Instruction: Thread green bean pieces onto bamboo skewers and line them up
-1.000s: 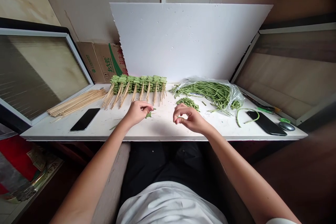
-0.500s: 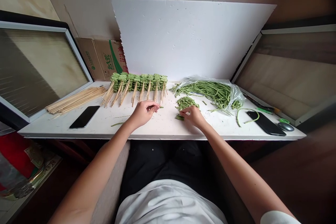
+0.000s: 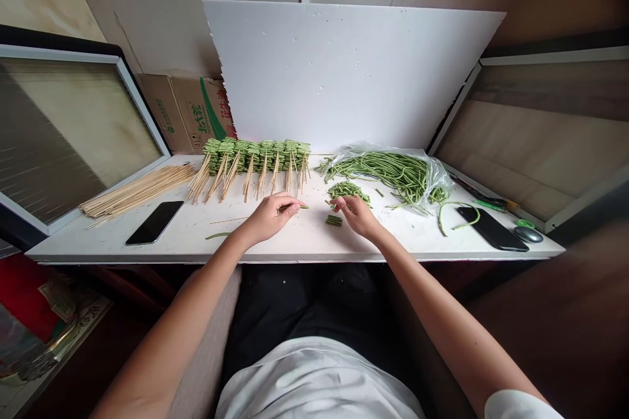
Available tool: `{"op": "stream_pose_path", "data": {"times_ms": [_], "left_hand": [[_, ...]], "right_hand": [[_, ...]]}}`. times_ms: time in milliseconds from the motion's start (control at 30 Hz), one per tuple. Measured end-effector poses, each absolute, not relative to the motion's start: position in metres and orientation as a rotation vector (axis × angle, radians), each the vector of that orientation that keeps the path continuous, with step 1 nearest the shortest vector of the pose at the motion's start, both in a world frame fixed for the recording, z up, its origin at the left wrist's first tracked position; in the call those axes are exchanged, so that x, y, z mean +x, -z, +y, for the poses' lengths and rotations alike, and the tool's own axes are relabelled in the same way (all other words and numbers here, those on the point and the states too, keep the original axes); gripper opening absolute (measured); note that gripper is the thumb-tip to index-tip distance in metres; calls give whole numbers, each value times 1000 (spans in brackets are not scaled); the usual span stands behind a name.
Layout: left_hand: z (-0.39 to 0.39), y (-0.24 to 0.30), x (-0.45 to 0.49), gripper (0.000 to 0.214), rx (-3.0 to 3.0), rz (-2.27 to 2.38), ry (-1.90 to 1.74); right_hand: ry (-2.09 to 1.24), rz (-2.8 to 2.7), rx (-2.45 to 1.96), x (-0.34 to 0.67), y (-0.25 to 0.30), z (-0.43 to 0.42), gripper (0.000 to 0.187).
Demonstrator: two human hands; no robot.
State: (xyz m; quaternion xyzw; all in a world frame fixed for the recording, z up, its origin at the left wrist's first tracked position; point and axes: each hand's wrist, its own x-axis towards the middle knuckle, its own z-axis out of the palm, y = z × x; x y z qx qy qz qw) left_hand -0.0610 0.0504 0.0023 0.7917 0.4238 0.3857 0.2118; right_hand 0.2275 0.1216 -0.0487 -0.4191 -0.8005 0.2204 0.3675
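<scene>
A white shirt [image 3: 317, 376] and dark pants [image 3: 295, 298] come first, then a white table [image 3: 295, 245]. One black phone [image 3: 154, 223] is on the left, another dark phone [image 3: 495, 230] on the right; I see no name on them. The left hand [image 3: 270, 217] pinches a bit of green bean [image 3: 304, 207]. The right hand [image 3: 360, 216] has bent fingers; I can't tell if it grips anything. Just beside it sits a neat row of cut beans [image 3: 334, 220], with a pile of cut beans [image 3: 350, 190] behind. Farther back are bare sticks [image 3: 140, 188], beans on sticks [image 3: 255, 152] and a clear bag [image 3: 439, 177] of long beans [image 3: 393, 169]. Behind, a brown box [image 3: 179, 111] says 北大荒 in green and 花生油 in red; its small print is too tiny to read. A white board [image 3: 354, 72] leans next to it, covering its edge.
</scene>
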Motion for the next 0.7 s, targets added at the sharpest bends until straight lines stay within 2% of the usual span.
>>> {"op": "stream_pose_path", "data": {"times_ms": [67, 167, 200, 300, 333, 467, 567, 700], "left_hand": [[49, -1, -57, 32, 2226, 1135, -1055], [50, 5, -51, 24, 2199, 1129, -1106], [50, 7, -49, 22, 2168, 1133, -1126], [52, 13, -45, 16, 2045, 1132, -1142], [52, 14, -45, 17, 2010, 1129, -1138], [53, 12, -50, 31, 1961, 1152, -1099], [53, 7, -55, 21, 2011, 1188, -1073], [49, 0, -57, 19, 2127, 1205, -1145]], "right_hand": [[-715, -2028, -937, 214, 39, 103, 54], [-739, -1966, -732, 191, 28, 73, 70], [-678, -1973, -706, 185, 26, 65, 64], [-419, -1996, -691, 174, 24, 54, 25], [-352, -2001, -692, 173, 25, 54, 21], [-252, -1999, -720, 178, 26, 61, 20], [-220, -1987, -748, 183, 21, 62, 22], [-225, -2004, -736, 184, 12, 55, 20]]}}
